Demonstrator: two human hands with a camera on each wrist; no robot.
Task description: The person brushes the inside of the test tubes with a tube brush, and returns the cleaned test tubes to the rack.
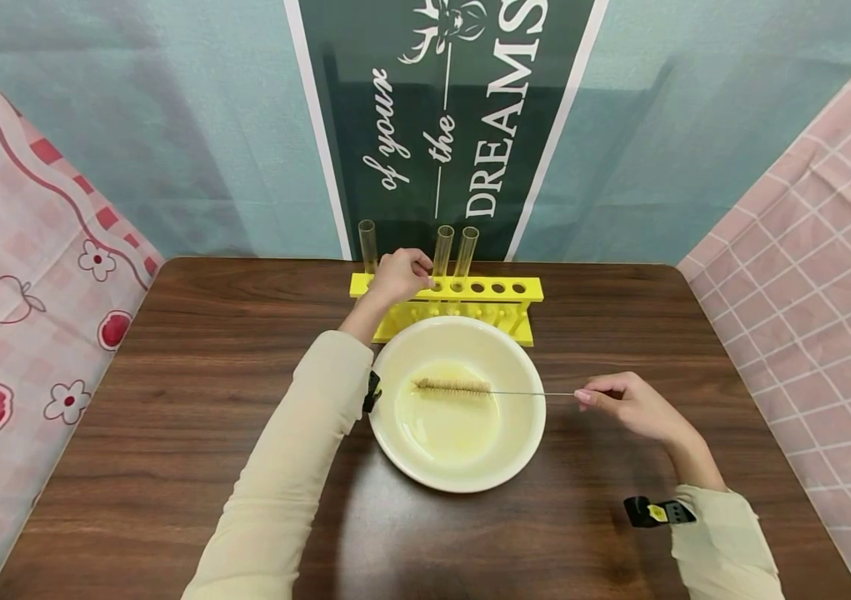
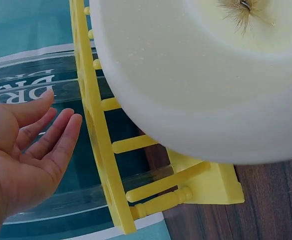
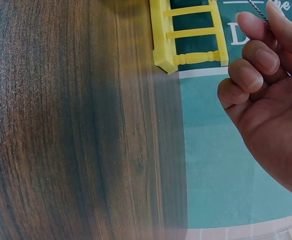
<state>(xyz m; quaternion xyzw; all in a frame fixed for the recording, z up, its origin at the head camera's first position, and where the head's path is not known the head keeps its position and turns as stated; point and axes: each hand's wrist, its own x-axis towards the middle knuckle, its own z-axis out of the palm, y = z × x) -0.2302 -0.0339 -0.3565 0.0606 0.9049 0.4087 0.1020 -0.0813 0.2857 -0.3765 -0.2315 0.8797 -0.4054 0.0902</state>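
A yellow test tube rack [image 1: 523, 289] stands behind a white bowl [image 1: 533, 433], with three clear test tubes upright in it: a left test tube [image 1: 368, 243], a middle test tube [image 1: 443, 246] and a right test tube [image 1: 468, 248]. My left hand [image 1: 400, 277] is over the rack beside the middle tube, fingers loosely bent and nothing in its grasp; the left wrist view shows the thumb apart from the fingers. Between thumb and index finger, my right hand [image 1: 631, 404] pinches the wire handle of a test tube brush [image 1: 455, 386]. Its tan bristles lie over the pale yellowish liquid [image 1: 448, 433] in the bowl.
The dark wooden table [image 1: 170, 433] carries rack and bowl near its back edge. A blue-green cloth [image 1: 245, 167] with a lettered dark panel hangs behind. An apple-print cloth [image 1: 42, 250] borders the left side, a pink checked cloth [image 1: 830, 292] the right.
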